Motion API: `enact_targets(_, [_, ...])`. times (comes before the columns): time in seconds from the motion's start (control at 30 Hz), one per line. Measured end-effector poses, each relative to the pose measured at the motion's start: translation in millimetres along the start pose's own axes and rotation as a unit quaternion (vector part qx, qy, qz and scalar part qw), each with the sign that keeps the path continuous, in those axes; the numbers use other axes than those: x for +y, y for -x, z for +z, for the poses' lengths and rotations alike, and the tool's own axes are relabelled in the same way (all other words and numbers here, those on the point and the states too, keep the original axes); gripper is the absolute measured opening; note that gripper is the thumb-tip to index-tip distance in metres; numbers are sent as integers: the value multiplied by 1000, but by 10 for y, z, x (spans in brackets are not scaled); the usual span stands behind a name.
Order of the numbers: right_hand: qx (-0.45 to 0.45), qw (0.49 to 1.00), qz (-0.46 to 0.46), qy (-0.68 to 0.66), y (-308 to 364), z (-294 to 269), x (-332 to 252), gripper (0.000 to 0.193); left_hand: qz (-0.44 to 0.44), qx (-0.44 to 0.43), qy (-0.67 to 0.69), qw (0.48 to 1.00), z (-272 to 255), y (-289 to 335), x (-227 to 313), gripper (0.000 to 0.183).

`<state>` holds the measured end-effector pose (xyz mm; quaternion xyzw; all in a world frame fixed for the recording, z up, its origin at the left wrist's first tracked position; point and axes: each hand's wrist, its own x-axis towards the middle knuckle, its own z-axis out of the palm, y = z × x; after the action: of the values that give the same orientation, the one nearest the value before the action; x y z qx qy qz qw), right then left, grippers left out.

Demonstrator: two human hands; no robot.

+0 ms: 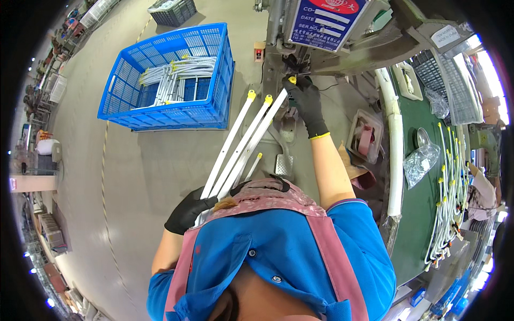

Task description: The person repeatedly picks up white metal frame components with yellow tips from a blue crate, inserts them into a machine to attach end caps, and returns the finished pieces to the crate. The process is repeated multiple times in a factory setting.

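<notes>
Meanwhile, left hand [188, 210] grips white tubes [241, 140]; right hand [307, 101] pinches one tip.

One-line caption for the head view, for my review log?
Black-gloved left hand grips white yellow-capped tubes; right hand guides one tube's tip to the machine, near a blue crate.

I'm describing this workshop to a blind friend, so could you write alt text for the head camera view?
Seen from above, a person in black gloves holds a bundle of white tubes with yellow end caps in the left hand, while the right hand guides one tube's tip into a grey machine. A blue crate of similar tubes sits on the floor to the left.
</notes>
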<state>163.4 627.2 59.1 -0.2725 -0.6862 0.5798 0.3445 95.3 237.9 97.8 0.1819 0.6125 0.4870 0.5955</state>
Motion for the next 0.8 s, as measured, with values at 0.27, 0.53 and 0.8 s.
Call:
enact_targets(0.27, [-4,977,-91,193,18,-35,-99,25,-38,8,-5,999,-74,-44,99,44])
enact_targets(0.53, [-49,987,-33,152,-313,97,94,15,-26,18,36,999,-108,-47,182,43])
enact_targets(0.8, [-78,991,55,-91,-374,78,328,12,4,24,-57,998,-148,133,369,45])
